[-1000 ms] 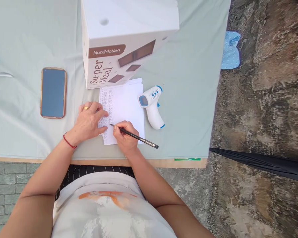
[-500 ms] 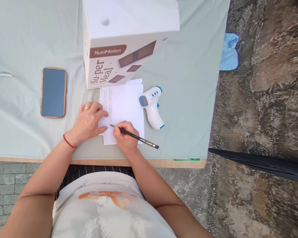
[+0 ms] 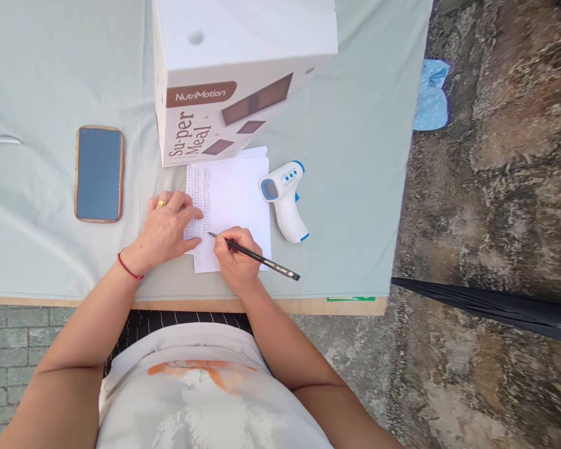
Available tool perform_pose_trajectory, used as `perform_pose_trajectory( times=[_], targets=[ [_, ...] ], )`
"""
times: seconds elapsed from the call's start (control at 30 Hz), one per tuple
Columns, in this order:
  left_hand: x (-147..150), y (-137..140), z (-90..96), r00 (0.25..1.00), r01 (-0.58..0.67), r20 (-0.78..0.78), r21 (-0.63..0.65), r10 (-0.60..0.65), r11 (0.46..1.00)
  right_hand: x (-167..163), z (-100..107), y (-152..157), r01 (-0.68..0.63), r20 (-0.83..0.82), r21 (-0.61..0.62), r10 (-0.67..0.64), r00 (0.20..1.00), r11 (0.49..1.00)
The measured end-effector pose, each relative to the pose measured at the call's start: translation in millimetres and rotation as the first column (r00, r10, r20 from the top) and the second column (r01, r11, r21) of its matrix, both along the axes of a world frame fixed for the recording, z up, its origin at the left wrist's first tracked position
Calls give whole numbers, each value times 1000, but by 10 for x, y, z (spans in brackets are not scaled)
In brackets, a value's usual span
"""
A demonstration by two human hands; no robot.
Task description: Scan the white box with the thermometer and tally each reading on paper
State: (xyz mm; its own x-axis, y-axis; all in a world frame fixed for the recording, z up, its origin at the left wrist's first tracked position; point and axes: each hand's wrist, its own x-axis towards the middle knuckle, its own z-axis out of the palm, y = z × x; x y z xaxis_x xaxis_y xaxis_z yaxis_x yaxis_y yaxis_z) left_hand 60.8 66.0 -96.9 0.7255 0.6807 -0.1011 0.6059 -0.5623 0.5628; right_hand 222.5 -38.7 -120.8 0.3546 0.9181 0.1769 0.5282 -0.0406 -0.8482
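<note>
My right hand [image 3: 238,257] is closed round a slim black pencil [image 3: 266,262], its tip at the written rows on a white sheet of paper [image 3: 238,193]. Tiny handwriting fills columns along the sheet's left side; the rest of its visible face is blank. My left hand [image 3: 168,226], with a ring and a red cord at the wrist, lies on the left edge of the paper with its fingers apart. Just right of the paper is a white and blue infrared thermometer [image 3: 287,202]. The far edge of the paper meets a large white box [image 3: 243,112].
A phone [image 3: 99,174] in a brown-edged case lies left of my left hand. A pale green cloth [image 3: 355,187] covers the table. Past the table's right side are a blue dotted fabric piece [image 3: 432,96] and a dark folded strip [image 3: 490,308] over rough stone.
The pencil tip has shifted very slightly right and up along the written column. My left hand keeps its place on the paper. The whole view has drifted a little.
</note>
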Motion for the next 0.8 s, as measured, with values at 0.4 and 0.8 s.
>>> perform_pose_trajectory(
  times=[0.4, 0.8],
  targets=[
    [4, 2, -1, 1000, 0, -1, 5, 0, 1000, 12, -29, -13, -11, -14, -35, 10, 1000, 999],
    [-3, 2, -6, 1000, -2, 0, 4, 2, 1000, -3, -31, -14, 43, -18, 21, -43, 999, 999]
  ],
)
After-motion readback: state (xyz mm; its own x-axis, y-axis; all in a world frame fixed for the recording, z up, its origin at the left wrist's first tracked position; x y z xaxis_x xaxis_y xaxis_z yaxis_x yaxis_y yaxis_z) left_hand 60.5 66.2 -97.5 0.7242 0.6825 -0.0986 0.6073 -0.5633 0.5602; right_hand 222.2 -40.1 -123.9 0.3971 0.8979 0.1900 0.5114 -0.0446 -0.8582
